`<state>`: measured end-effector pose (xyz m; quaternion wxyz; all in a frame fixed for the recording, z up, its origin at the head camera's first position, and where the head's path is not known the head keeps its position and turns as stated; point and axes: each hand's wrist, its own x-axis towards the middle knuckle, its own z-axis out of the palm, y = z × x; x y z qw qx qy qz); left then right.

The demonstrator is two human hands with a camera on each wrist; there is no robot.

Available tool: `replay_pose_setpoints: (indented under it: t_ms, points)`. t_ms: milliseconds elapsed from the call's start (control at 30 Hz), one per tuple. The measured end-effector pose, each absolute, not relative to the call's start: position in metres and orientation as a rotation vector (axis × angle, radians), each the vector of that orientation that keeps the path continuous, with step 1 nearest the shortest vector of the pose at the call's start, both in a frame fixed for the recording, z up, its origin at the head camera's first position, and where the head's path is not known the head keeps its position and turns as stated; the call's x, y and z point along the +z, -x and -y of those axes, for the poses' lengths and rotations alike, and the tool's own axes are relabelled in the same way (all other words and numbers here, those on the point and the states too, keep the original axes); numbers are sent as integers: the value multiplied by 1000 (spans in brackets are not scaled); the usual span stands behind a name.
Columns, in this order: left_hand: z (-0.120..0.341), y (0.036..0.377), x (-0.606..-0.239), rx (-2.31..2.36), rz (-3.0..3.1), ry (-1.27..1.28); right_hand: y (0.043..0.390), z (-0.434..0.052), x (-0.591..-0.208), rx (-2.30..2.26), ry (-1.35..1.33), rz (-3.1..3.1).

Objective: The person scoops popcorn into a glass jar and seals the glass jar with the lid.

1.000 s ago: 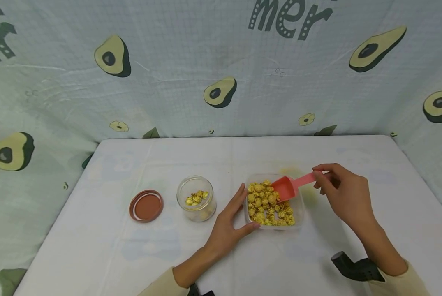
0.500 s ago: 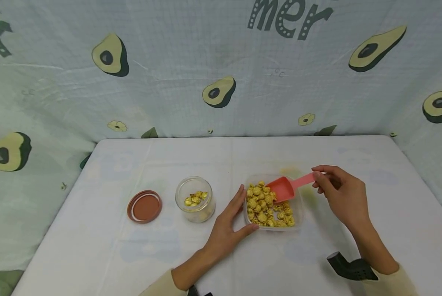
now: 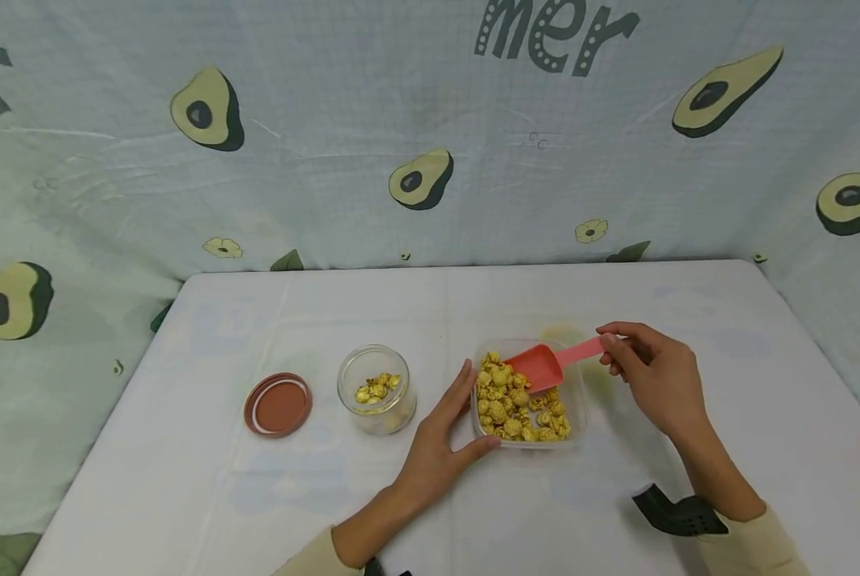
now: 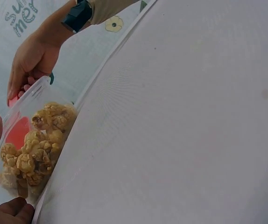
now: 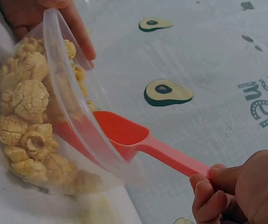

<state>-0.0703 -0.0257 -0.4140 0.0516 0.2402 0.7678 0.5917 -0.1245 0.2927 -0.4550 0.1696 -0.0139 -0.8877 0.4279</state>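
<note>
My right hand (image 3: 653, 372) pinches the handle end of a pink scoop (image 3: 538, 366) between thumb and fingers. The scoop's bowl dips into a clear plastic container (image 3: 577, 420), tilted against a pile of yellow popcorn (image 5: 30, 98). Popcorn hides the scoop's front edge. My left hand (image 3: 433, 456) rests against the container's left side and near corner, thumb spread from straight fingers (image 3: 461, 388). Through the container's clear wall, the right wrist view shows popcorn heaped on the side away from the scoop's handle.
Left of the container stands an uncapped glass jar (image 3: 377, 416) with some popcorn inside. Farther left lies a brown round lid (image 3: 278, 406), inner side up. The table (image 3: 314, 312) has a white cover, and an avocado-print cloth (image 3: 314, 184) hangs behind it.
The right hand has pushed the scoop leftward, deeper into the popcorn, which has heaped up towards the container's left side. The left hand keeps its place on the container.
</note>
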Motion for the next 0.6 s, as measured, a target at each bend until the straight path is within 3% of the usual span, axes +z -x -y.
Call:
replay_pose_setpoints:
  t_ms: [600]
  points:
    - [25,71,-417,1815,-2343,-764,100,-255,-387,1155,19,2669]
